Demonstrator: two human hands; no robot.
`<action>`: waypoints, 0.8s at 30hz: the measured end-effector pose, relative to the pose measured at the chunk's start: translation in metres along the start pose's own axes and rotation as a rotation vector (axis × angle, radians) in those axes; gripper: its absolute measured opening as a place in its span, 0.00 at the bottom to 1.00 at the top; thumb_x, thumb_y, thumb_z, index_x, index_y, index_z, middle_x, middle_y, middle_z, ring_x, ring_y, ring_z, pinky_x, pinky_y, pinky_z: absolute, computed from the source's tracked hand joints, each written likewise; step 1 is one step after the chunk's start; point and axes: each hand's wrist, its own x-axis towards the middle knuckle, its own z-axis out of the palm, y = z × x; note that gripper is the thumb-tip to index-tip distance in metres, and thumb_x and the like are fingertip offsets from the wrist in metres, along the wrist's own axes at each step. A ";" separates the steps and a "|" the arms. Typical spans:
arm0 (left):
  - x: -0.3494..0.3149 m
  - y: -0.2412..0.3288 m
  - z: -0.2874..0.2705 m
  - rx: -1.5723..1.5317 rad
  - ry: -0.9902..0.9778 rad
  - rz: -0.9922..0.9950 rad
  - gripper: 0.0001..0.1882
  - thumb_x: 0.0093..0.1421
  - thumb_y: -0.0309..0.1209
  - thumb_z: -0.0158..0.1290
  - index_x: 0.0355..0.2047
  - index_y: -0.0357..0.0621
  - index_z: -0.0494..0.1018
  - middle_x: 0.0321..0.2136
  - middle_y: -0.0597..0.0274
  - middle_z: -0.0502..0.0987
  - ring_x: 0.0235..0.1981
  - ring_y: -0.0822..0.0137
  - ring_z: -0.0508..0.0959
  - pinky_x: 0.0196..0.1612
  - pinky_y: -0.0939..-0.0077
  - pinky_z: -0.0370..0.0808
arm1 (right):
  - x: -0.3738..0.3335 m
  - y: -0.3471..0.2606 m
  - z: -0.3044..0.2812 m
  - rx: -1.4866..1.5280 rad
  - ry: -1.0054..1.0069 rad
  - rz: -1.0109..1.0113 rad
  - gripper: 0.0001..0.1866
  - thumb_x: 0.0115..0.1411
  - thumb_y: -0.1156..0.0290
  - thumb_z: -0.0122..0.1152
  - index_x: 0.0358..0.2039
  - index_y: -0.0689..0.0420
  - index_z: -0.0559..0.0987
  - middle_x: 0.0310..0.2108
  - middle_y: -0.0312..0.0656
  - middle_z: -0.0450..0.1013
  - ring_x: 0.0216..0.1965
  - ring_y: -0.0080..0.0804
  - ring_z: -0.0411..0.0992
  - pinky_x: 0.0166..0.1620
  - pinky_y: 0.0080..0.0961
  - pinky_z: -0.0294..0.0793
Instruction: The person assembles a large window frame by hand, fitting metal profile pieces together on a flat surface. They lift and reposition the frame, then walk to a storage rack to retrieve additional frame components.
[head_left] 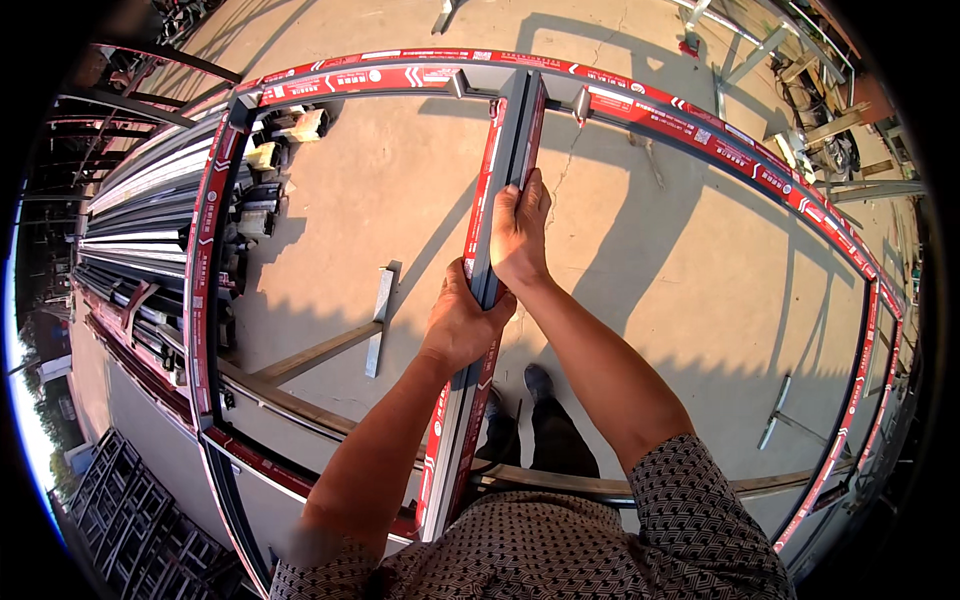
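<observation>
A large window frame of dark metal profiles (420, 78), covered in red and white protective film, spreads across the head view. Down its middle runs an upright dividing bar (520, 135), which has a dark groove along its face. My left hand (465, 320) is wrapped around this bar near its middle, thumb to the right side. Slightly farther along, my right hand (520, 235) grips the same bar from the right, fingers pointing away from me. Small metal brackets (581, 105) sit by the far rail on either side of the bar.
Wooden-topped supports (320, 353) with metal feet (380, 320) stand beneath the frame. Long metal profiles (150, 200) are stacked at the left, and dark lattice frames (140, 515) lie lower left. At the far right are metal stands (760, 55) and timber pieces (835, 125). My shoes (538, 380) show below.
</observation>
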 end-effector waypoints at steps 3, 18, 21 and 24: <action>0.000 -0.001 -0.001 -0.040 -0.016 -0.003 0.42 0.61 0.47 0.66 0.64 0.35 0.58 0.42 0.48 0.82 0.45 0.57 0.84 0.50 0.61 0.79 | 0.002 0.004 -0.003 -0.005 -0.022 -0.031 0.44 0.79 0.48 0.37 0.76 0.74 0.43 0.72 0.67 0.48 0.71 0.64 0.57 0.72 0.44 0.62; 0.008 -0.017 0.006 -0.139 0.009 0.037 0.39 0.59 0.37 0.65 0.65 0.35 0.59 0.47 0.50 0.78 0.46 0.62 0.80 0.53 0.62 0.78 | 0.124 -0.072 -0.067 -0.136 0.327 -0.384 0.43 0.79 0.44 0.34 0.76 0.71 0.49 0.77 0.65 0.44 0.76 0.61 0.48 0.75 0.45 0.51; 0.008 -0.006 0.006 -0.143 -0.028 0.012 0.39 0.60 0.35 0.65 0.65 0.35 0.58 0.47 0.51 0.78 0.47 0.63 0.79 0.54 0.63 0.77 | 0.116 -0.009 0.002 -0.322 0.099 -0.408 0.45 0.78 0.41 0.31 0.77 0.71 0.46 0.79 0.63 0.44 0.79 0.60 0.42 0.78 0.47 0.44; 0.011 -0.019 0.010 -0.103 0.016 0.089 0.37 0.60 0.34 0.65 0.63 0.36 0.59 0.45 0.55 0.78 0.45 0.67 0.79 0.50 0.66 0.79 | 0.108 -0.014 -0.003 -0.159 0.045 -0.332 0.48 0.78 0.38 0.30 0.76 0.73 0.47 0.79 0.63 0.46 0.80 0.58 0.39 0.80 0.46 0.42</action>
